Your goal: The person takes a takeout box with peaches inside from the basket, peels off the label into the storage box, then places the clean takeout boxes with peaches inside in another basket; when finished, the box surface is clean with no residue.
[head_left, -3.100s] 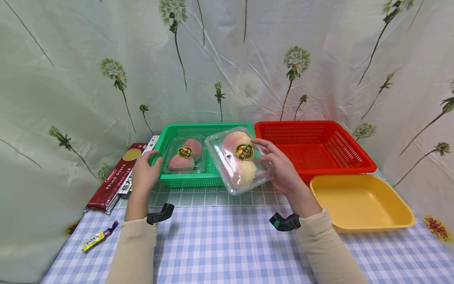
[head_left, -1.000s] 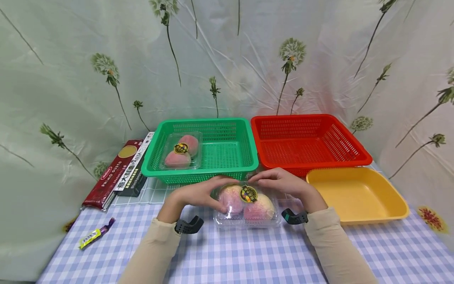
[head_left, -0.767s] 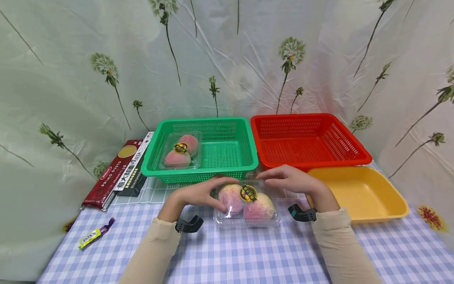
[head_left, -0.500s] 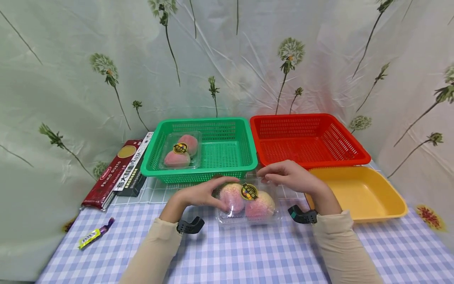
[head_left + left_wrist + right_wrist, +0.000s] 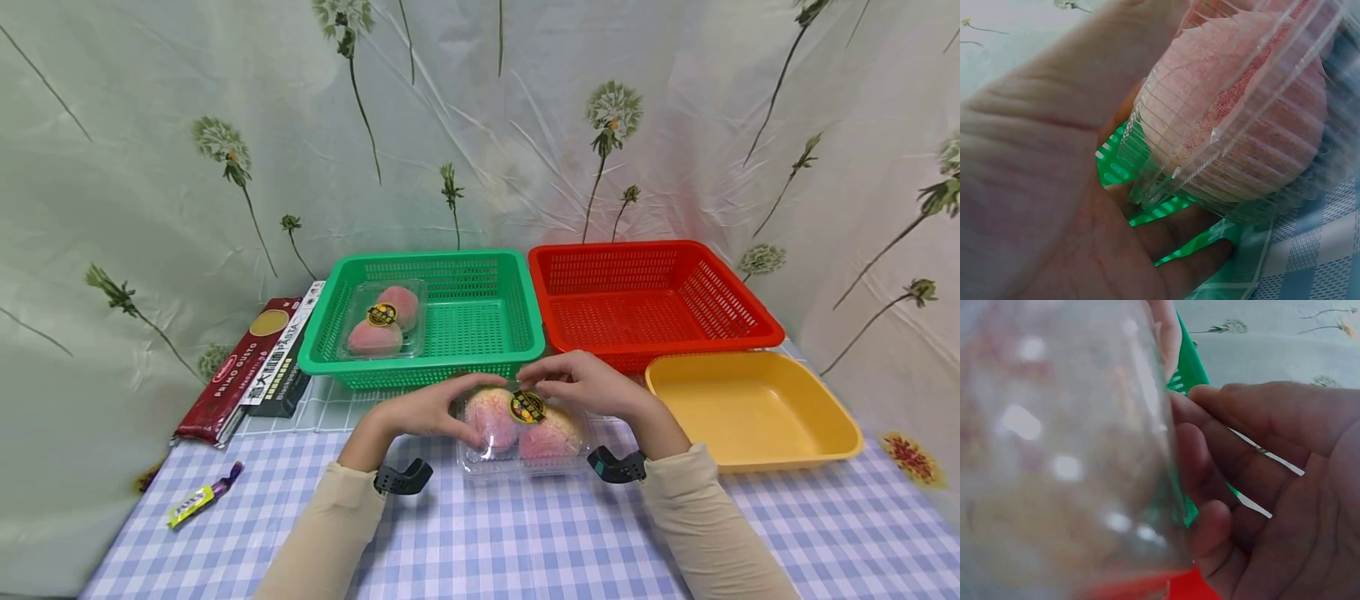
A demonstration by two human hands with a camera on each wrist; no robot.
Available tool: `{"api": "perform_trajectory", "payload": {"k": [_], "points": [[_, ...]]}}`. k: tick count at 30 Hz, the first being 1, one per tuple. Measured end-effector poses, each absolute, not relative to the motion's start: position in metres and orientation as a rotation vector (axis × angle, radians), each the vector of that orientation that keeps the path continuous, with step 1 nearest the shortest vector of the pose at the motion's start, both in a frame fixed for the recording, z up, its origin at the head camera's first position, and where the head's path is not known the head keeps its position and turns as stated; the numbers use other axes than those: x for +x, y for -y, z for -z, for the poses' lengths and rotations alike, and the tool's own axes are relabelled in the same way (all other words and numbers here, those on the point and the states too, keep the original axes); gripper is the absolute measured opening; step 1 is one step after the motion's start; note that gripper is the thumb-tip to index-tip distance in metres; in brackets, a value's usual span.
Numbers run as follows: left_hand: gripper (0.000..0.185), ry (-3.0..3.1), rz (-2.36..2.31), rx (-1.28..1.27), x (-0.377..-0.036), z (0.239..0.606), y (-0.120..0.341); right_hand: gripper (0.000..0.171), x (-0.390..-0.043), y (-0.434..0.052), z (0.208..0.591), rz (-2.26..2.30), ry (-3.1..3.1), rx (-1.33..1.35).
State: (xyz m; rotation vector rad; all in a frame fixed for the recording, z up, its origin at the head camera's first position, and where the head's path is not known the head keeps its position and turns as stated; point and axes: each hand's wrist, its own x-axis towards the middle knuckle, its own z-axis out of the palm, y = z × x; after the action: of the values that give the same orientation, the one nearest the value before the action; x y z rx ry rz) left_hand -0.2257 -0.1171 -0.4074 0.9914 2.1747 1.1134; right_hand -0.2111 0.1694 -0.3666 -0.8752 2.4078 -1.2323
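Far left on the checked tablecloth (image 5: pixel 480 542), a small yellow and purple wrapper (image 5: pixel 198 498) lies alone, and behind it the dark red pasta pack (image 5: pixel 240 367) leans beside a black box (image 5: pixel 281 367). Next comes the green basket (image 5: pixel 517 333), with one clear pack of peaches (image 5: pixel 381 321) lying in its left half. Right in front of that basket, your left hand (image 5: pixel 423 410) curls around the left end of the peach clamshell (image 5: pixel 525 425), thumb on the near side, fingers wrapped behind it; the left wrist view shows the ribbed plastic (image 5: pixel 1229 144) pressed into your palm. The clamshell sits on the cloth between your hands. Your right hand (image 5: pixel 592 387) grips its far right edge, fingers hooked over the lid near the round sticker (image 5: pixel 527 406). Further right, the red basket (image 5: pixel 750 321) stands behind the yellow tray (image 5: pixel 825 408).
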Motion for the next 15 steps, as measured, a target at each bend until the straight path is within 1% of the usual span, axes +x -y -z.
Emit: {"api": "perform_trajectory", "payload": {"k": [9,15], "points": [[0.085,-2.174,-1.121,0.986,-0.226,0.407,0.1172,0.029,-0.211,-0.1636,0.3708,1.14,-2.472,-0.987],[0.083,-2.183,-1.113,0.984,-0.2259,0.4073,0.117,0.028,-0.208,-0.1617,0.3693,1.068,-2.525,-0.987]]}}
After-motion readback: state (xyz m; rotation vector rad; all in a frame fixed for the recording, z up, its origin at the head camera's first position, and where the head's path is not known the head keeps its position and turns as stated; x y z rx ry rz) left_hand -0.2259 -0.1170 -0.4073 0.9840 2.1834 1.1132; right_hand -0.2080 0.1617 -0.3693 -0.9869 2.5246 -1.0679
